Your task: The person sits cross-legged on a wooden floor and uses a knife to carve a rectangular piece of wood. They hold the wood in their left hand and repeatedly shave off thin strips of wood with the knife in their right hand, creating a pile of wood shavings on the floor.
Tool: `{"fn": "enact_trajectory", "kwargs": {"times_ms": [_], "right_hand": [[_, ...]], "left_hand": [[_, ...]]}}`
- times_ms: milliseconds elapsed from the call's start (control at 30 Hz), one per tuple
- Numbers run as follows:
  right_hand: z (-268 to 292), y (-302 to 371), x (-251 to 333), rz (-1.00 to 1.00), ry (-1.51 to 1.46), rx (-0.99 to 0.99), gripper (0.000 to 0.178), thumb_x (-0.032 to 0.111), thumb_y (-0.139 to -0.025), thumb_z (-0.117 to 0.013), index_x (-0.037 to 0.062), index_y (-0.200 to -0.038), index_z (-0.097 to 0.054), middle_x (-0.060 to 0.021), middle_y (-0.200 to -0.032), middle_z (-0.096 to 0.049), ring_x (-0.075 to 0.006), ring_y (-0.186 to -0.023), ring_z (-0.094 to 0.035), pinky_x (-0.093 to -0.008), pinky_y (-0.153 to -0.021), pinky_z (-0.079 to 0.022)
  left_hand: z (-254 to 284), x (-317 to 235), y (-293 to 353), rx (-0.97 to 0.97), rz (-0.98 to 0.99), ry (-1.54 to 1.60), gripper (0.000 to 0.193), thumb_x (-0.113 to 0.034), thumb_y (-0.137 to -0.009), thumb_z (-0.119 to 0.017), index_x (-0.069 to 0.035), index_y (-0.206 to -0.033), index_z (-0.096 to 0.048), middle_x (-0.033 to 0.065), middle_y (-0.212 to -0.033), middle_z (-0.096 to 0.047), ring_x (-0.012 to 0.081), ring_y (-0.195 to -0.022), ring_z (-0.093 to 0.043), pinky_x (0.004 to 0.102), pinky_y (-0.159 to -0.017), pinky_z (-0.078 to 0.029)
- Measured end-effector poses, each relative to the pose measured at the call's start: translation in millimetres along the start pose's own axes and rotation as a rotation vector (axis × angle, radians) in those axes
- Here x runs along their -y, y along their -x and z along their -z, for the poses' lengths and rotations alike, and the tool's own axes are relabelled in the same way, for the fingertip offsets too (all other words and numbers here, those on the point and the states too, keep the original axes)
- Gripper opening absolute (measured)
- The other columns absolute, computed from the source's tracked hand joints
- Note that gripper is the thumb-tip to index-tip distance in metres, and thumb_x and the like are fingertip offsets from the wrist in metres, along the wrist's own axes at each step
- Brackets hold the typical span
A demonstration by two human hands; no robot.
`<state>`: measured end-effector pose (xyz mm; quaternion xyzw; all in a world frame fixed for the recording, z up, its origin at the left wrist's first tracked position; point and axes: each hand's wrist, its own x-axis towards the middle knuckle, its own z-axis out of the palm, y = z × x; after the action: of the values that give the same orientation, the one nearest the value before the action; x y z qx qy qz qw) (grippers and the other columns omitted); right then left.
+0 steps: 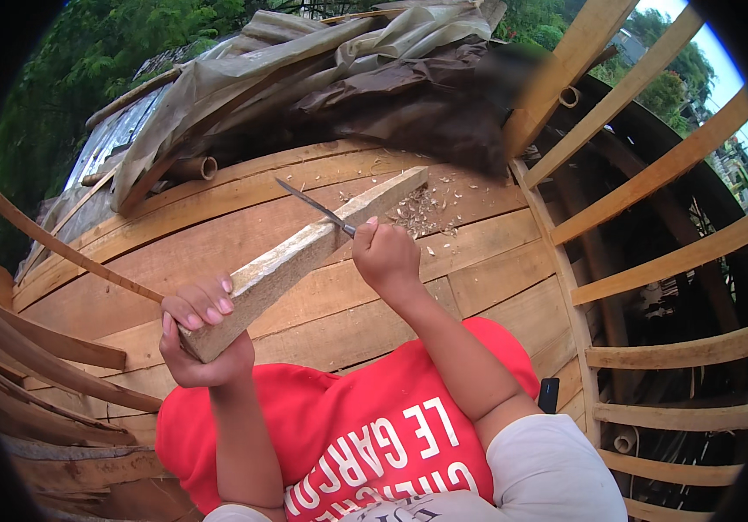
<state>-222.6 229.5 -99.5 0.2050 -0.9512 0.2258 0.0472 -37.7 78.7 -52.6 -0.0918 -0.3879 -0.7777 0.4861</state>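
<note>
Gripping a knife (309,202) in the curled right hand (388,259); clasping a wooden beam (287,258) by its near end with the left hand (191,306). Probably stiff, fairly heavy; best held there.

Beam (296,254) runs diagonally: near end lower left in left grip (184,358), far end upper right over plank floor (339,326). Knife (309,201) crosses beam, tip off its left side, handle in right grip (389,257) on its right. Shavings (422,209) on floor, mostly right of far end. Sheeting (304,78) behind. Slats (652,265) along right side, more at left.
</note>
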Motion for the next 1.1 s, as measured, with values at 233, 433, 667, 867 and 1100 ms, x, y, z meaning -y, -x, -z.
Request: {"fn": "enact_trajectory", "kwargs": {"times_ms": [233,433,667,867,1100], "right_hand": [[-16,-21,-24,-0.084,-0.036,-0.096,0.052,0.029,-0.095,-0.038,-0.0022,-0.068,-0.069,-0.0274,-0.068,-0.065,-0.0462,-0.067,-0.066,-0.0556,-0.065,-0.054],[-13,-44,-55,-0.049,-0.001,-0.221,0.053,0.029,-0.095,-0.039,-0.0019,-0.064,-0.069,-0.0262,-0.065,-0.064,-0.0461,-0.065,-0.066,-0.0546,-0.063,-0.054],[-19,-12,-21,0.178,-0.052,-0.184,0.047,0.025,-0.090,-0.043,0.0005,-0.056,-0.063,-0.0242,-0.060,-0.062,-0.0438,-0.058,-0.064,-0.0530,-0.057,-0.053],[-30,-25,-33,0.090,0.001,-0.221,0.046,0.026,-0.090,-0.043,0.0003,-0.058,-0.065,-0.0244,-0.063,-0.063,-0.0431,-0.061,-0.065,-0.0537,-0.060,-0.054],[-18,-29,-43,-0.119,0.057,-0.162,0.051,0.030,-0.094,-0.039,-0.0010,-0.068,-0.070,-0.0254,-0.072,-0.067,-0.0447,-0.069,-0.067,-0.0564,-0.068,-0.054]], "left_hand": [[-11,10,5,-0.142,0.004,-0.002,0.022,-0.026,-0.094,-0.035,-0.014,-0.079,-0.047,0.0016,-0.073,-0.050,0.0175,-0.076,-0.048,0.0395,-0.089,-0.038],[-18,12,4,-0.153,0.029,0.026,0.023,-0.027,-0.093,-0.036,-0.014,-0.079,-0.047,0.0026,-0.073,-0.050,0.0185,-0.076,-0.049,0.0412,-0.090,-0.038],[-10,13,9,-0.176,0.031,0.036,0.023,-0.027,-0.093,-0.036,-0.013,-0.079,-0.048,0.0046,-0.073,-0.052,0.0203,-0.076,-0.051,0.0429,-0.089,-0.040],[-5,25,6,-0.317,0.058,0.049,0.023,-0.026,-0.093,-0.036,-0.011,-0.079,-0.048,0.0053,-0.073,-0.051,0.0211,-0.077,-0.053,0.0442,-0.092,-0.040],[-15,22,12,-0.148,0.022,0.032,0.022,-0.025,-0.093,-0.036,-0.013,-0.080,-0.049,0.0036,-0.075,-0.052,0.0195,-0.077,-0.050,0.0414,-0.089,-0.039]]}}
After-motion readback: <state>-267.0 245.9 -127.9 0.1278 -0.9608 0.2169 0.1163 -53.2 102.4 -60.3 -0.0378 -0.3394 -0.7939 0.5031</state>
